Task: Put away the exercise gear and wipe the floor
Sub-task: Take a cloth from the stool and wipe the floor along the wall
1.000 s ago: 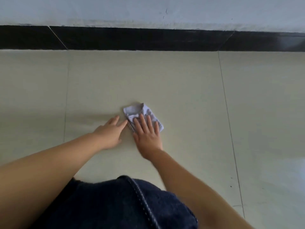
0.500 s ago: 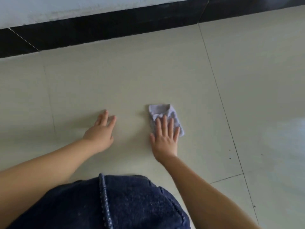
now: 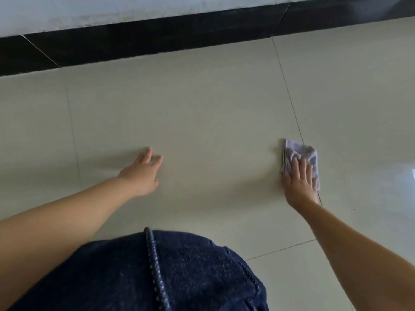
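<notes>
A small folded pale lilac cloth [image 3: 302, 153] lies flat on the beige tiled floor [image 3: 202, 122], at the right, on a tile joint. My right hand [image 3: 299, 182] presses on its near half with straight, spread fingers. My left hand [image 3: 141, 173] rests flat on the bare floor well to the left of the cloth, fingers straight and holding nothing. No exercise gear is in view.
A black skirting strip [image 3: 157, 39] runs along the foot of a white wall [image 3: 112, 10] at the top. My knee in dark blue denim [image 3: 170, 272] fills the bottom centre. A bright reflection lies on the floor at the far right.
My right hand has slid the cloth far to the right across the floor, away from my left hand. The left hand has stayed flat on the floor.
</notes>
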Tool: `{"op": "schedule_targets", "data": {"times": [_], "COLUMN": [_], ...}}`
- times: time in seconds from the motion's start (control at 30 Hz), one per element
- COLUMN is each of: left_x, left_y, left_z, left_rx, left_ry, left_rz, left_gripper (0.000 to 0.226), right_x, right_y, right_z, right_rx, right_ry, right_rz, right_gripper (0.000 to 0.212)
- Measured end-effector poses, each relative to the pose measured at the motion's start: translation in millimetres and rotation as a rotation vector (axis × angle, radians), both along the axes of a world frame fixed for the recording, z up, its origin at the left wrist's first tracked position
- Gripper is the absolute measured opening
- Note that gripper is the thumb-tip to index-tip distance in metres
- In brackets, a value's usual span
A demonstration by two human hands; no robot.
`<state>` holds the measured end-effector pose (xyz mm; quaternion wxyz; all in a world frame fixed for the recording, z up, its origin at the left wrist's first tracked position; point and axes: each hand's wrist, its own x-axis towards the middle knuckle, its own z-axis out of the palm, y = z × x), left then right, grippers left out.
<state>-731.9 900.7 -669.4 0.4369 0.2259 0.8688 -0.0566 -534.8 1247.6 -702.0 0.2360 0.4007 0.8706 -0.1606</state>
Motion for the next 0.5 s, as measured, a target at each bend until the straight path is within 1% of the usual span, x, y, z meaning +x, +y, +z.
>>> {"op": "schedule_targets", "data": {"times": [0.03, 0.07, 0.1, 0.13, 0.17, 0.23, 0.3, 0.37, 0.43, 0.47, 0.5], "left_x": [-1.1, -2.2, -3.7, -6.0, -8.6, -14.6, -21.4, -28.8, -36.2, -39.0, -42.1], "left_y": [1.8, 3.0, 3.7, 3.5, 2.6, -0.5, -7.4, -16.9, -25.7, -27.1, -25.5], "left_z": [2.0, 3.6, 4.9, 5.4, 5.5, 4.0, 1.5, -1.8, -6.1, -8.8, -11.0], "left_rx": [0.004, 0.016, 0.046, 0.094, 0.148, 0.243, 0.269, 0.272, 0.269, 0.249, 0.219], "left_ry": [0.001, 0.013, 0.042, 0.083, 0.126, 0.194, 0.221, 0.251, 0.290, 0.305, 0.318], "left_rz": [0.011, 0.023, 0.040, 0.068, 0.111, 0.206, 0.265, 0.293, 0.303, 0.309, 0.323], "left_gripper": [0.065, 0.061, 0.056, 0.049, 0.045, 0.046, 0.051, 0.054, 0.057, 0.060, 0.063], "right_x": [-11.9, -26.3, -39.8, -51.5, -60.8, -78.3, -93.8, -108.4, -121.5, -128.7, -136.1], "right_y": [-13.0, -33.2, -58.4, -87.6, -118.0, -179.5, -226.6, -234.4, -215.0, -202.1, -187.8], "right_z": [-1.0, 0.9, 1.2, -0.2, -2.9, 0.3, 6.3, 5.1, -0.5, 1.7, 2.5], "right_rx": [0.015, 0.022, 0.022, 0.010, -0.015, -0.103, -0.173, -0.202, -0.154, -0.136, -0.089], "right_ry": [0.008, 0.011, 0.013, 0.008, 0.029, 0.077, 0.016, -0.022, 0.059, 0.033, 0.009], "right_rz": [-0.128, -0.203, -0.186, -0.076, 0.110, 0.511, 0.857, 1.066, 1.279, 1.289, 1.237], "right_gripper": [0.059, 0.060, 0.061, 0.062, 0.062, 0.062, 0.061, 0.060, 0.058, 0.057, 0.058]}}
